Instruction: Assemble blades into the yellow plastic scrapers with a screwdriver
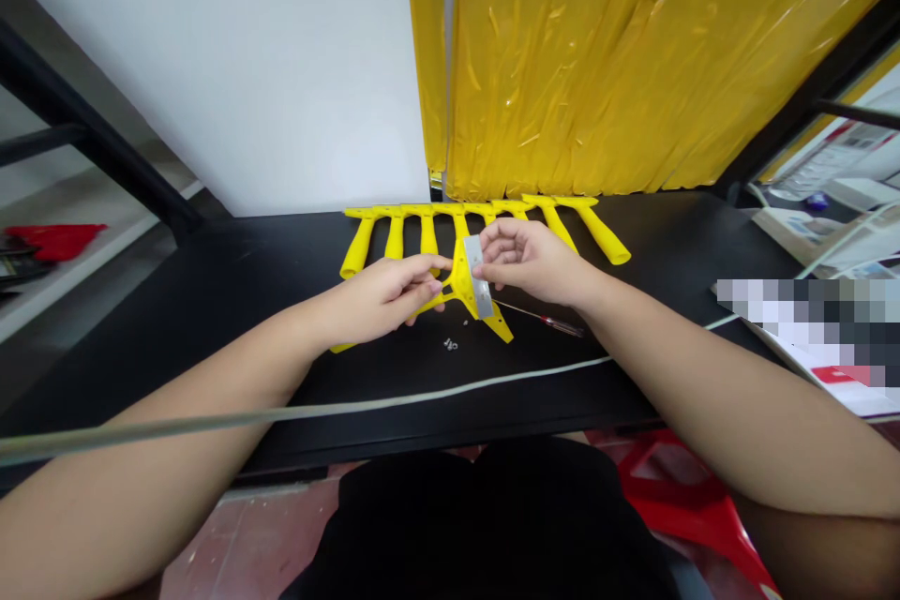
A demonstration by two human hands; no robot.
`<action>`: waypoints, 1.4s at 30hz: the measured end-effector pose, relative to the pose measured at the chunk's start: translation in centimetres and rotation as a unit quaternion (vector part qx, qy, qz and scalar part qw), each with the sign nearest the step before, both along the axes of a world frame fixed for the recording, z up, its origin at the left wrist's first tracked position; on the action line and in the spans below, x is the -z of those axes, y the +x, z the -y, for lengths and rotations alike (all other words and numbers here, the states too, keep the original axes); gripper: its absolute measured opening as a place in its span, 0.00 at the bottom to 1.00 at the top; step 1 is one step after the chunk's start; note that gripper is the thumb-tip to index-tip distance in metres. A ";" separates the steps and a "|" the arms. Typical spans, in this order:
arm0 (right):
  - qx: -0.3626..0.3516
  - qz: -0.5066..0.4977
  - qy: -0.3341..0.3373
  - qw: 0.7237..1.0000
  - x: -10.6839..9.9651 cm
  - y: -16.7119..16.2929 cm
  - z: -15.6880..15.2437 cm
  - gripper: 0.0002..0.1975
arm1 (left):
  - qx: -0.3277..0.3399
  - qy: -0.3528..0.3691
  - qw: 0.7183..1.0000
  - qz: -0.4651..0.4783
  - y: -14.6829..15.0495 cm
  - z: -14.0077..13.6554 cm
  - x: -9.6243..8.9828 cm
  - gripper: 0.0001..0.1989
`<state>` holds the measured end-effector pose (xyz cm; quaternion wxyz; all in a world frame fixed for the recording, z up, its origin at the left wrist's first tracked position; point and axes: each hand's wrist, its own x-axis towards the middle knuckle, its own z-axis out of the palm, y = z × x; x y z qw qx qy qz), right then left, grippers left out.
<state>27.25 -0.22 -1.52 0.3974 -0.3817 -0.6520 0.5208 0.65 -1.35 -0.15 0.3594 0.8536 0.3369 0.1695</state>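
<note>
My left hand (383,300) is closed around a yellow plastic T-shaped handle (460,281), gripping it near where the stem meets the wide head. In a pinch between thumb and fingers, my right hand (527,261) holds a flat grey metal plate (479,286) against that head. A screwdriver (552,321) with a reddish clear grip lies on the black table under my right wrist. Several tiny metal pieces, seemingly screws or nuts (451,344), rest in front of the held handle. Behind my hands, more yellow handles (360,239) stand in a row.
The black table (232,291) runs up to a white panel (295,66) and a yellow plastic curtain (597,56). A pale cord (394,401) stretches across the front over my arms. Papers (830,337) lie at right; a red stool (675,497) stands below.
</note>
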 end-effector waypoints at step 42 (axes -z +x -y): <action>0.030 0.088 0.004 0.996 -0.4 -0.4 0.8 0.05 | -0.060 -0.040 0.997 0.034 0.5 0.1 0.2 0.19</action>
